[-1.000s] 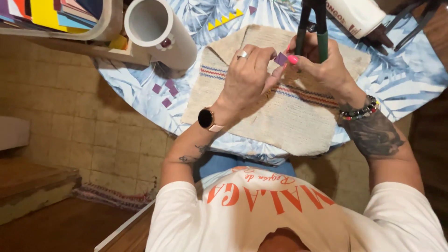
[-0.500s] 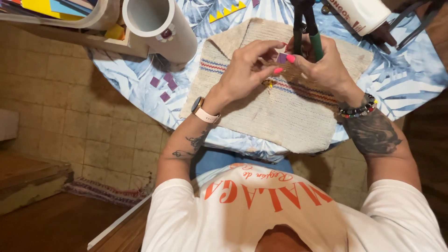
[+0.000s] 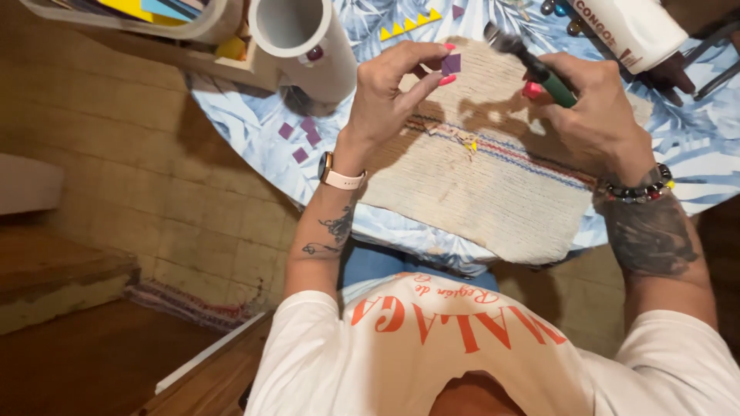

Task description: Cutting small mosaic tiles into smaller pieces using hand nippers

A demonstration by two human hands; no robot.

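My left hand pinches a small purple square tile between thumb and fingertips, above a beige woven cloth with coloured stripes. My right hand grips a pair of green-handled nippers, whose dark jaws point up and left toward the tile. A small yellow chip lies on the cloth's striped band below the hands. Both hands hover a little above the cloth.
A round table with a blue leaf-print cover holds a white pipe section, loose purple tiles, yellow triangle tiles, a white bottle and a tray of coloured sheets. The floor is tan tile.
The hands have drawn apart. The left hand now holds the purple tile alone, and the nippers have tilted away to the right, off the tile.
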